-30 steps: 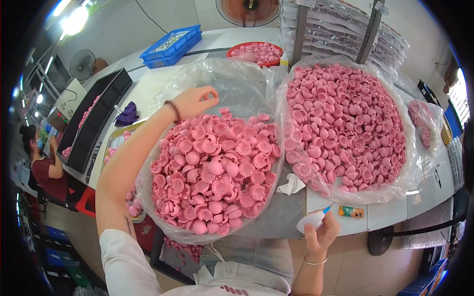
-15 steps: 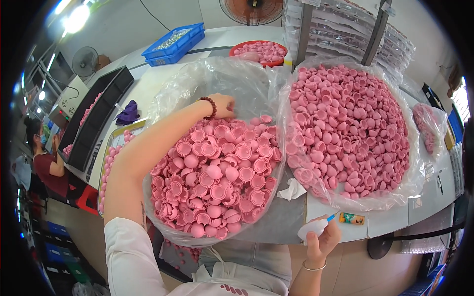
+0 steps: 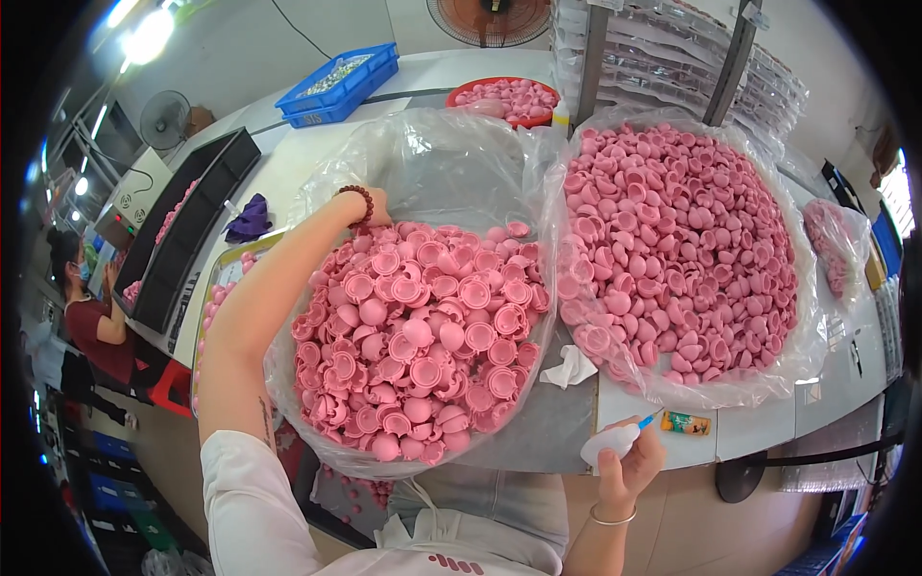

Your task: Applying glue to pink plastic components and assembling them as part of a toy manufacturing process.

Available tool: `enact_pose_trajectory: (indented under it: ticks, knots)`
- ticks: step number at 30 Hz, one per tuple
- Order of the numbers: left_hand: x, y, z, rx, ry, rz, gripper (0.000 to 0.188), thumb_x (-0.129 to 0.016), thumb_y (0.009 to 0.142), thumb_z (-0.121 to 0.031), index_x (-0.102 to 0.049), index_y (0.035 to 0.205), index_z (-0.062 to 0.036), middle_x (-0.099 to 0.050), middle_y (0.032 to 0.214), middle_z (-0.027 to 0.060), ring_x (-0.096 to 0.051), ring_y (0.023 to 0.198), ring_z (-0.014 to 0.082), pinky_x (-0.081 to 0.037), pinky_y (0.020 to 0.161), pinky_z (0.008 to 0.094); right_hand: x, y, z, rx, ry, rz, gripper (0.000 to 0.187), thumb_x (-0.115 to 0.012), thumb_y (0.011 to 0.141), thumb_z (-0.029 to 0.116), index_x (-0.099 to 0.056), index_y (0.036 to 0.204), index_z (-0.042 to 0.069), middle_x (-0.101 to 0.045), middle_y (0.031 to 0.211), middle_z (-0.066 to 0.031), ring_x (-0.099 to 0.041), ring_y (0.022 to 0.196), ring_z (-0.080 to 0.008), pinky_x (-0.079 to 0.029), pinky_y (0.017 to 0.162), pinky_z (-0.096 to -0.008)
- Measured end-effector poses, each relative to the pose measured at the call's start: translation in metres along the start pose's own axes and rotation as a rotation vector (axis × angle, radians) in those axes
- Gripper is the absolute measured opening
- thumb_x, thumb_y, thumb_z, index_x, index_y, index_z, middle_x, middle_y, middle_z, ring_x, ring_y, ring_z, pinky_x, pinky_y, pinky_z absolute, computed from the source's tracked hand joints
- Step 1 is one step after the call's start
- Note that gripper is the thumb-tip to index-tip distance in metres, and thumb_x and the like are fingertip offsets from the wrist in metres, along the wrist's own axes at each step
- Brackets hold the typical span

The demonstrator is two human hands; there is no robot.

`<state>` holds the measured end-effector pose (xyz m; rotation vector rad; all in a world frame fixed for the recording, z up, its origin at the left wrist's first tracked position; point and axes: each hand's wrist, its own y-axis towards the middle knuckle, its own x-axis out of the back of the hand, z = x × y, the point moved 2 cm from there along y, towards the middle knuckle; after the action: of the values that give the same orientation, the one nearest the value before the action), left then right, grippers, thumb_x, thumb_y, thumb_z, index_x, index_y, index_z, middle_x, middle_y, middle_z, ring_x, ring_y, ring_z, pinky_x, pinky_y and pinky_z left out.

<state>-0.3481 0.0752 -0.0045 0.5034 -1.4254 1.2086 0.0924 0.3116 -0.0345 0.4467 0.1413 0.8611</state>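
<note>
- Left hand [image 3: 377,206]: at the far edge of the pink shells [image 3: 418,336], left of centre; fingers hidden, so opening and grip cannot be told.
- Right hand [image 3: 631,470]: lower right of the frame; closed around a white bottle [image 3: 607,443], blue tip pointing up and right.
- Pink shells: heaped in a clear bag [image 3: 447,144], centre of the frame.
- White tissue [image 3: 570,367]: on the surface [image 3: 552,422], right of this bag.

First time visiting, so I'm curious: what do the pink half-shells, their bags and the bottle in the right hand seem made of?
Pink half-shells: probably moulded plastic, satin, given their uniform rims. Bags: apparently glossy plastic film, creased and see-through. Bottle: likely smooth plastic, given its even sheen.
</note>
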Motion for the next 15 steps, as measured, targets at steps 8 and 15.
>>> enact_pose_trajectory:
  ticks: [8,15]
  knots:
    - [-0.005,-0.001,0.005,-0.116,-0.062,0.092,0.039,-0.043,0.076,-0.029,-0.060,0.095,-0.0004,-0.059,0.096,0.0201,-0.056,0.087,0.0314,-0.043,0.077,0.0366,-0.001,0.000,0.002,-0.028,-0.002,0.013,0.043,-0.065,0.069,0.037,-0.049,0.076,-0.002,-0.049,0.066,-0.0042,-0.046,0.059,-0.0104,-0.035,0.053,-0.0216]
    - [-0.014,-0.013,0.017,-0.112,-0.200,0.007,0.041,-0.045,0.077,-0.034,-0.060,0.094,0.0002,-0.059,0.092,0.0208,-0.056,0.084,0.0317,-0.042,0.076,0.0374,-0.002,0.000,0.004,-0.018,-0.002,0.014,0.042,-0.065,0.069,0.036,-0.049,0.076,-0.002,-0.050,0.067,-0.0047,-0.046,0.060,-0.0106,-0.035,0.054,-0.0217]
